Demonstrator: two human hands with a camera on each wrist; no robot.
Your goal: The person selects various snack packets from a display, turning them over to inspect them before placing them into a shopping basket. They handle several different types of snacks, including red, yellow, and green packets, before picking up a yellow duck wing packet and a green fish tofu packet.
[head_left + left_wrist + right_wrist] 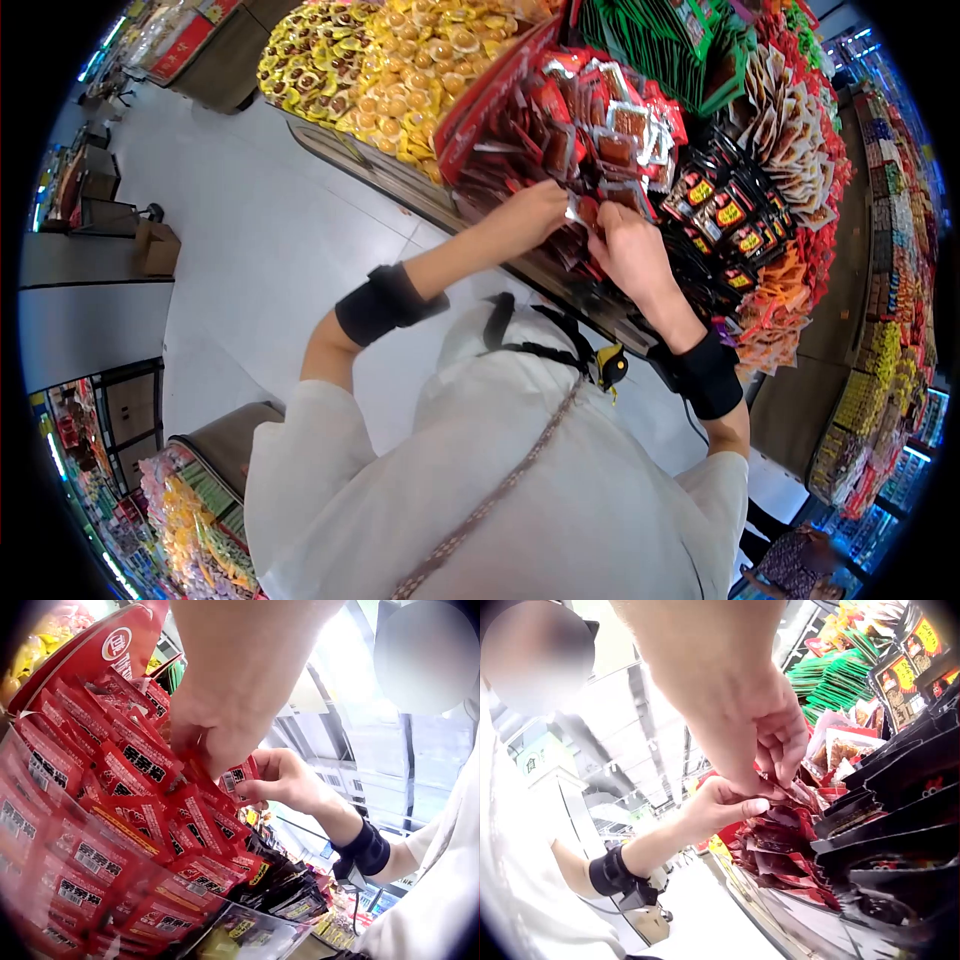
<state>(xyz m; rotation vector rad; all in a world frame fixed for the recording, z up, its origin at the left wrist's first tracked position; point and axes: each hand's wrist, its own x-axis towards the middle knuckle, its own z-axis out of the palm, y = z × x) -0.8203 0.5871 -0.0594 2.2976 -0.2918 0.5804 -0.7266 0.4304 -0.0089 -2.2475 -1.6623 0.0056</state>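
Observation:
Both hands are together over a bin of red snack packets. My right hand pinches a red packet between thumb and fingers, as the left wrist view shows. My left hand is right beside it, fingers down among the red packets at the bin's near edge. In the right wrist view the left hand has its thumb laid over the top edge of a packet; its fingertips are hidden behind. The right hand's fingers curl close above that thumb.
Black packets fill the section to the right, green packets the one behind. Yellow-wrapped sweets lie to the left past a red divider. A clear plastic panel fronts the red packets. Another person is at lower right.

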